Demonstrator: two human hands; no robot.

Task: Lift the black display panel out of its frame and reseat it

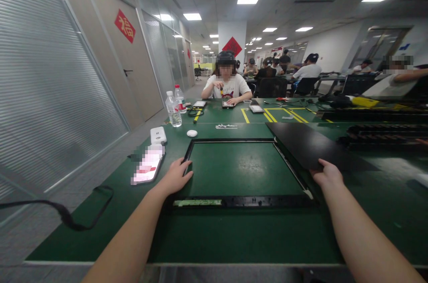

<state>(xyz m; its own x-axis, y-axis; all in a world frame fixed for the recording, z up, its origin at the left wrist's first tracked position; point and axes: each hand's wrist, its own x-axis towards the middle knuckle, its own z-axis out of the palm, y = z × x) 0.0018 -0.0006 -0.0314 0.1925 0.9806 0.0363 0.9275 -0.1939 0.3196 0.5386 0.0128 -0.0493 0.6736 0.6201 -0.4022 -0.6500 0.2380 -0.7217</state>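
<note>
A black rectangular frame (247, 201) lies on the green table, with a green circuit strip (198, 203) along the left part of its near side. My left hand (176, 176) grips the frame's left side, fingers over the bar. On the right, my right hand (328, 173) holds the near edge of a flat black panel (309, 142), thumb on top and the other fingers hidden beneath. The panel rests at an angle beside the frame's right side. Light-coloured pieces show at the frame's right corners.
Left of the frame are a phone (149, 165), a white device (158, 135) and a small white case (191, 133). Two bottles (174, 111) stand farther back. A person (227, 82) sits opposite. Black bars (371, 133) lie at the right; a strap (72, 220) hangs left.
</note>
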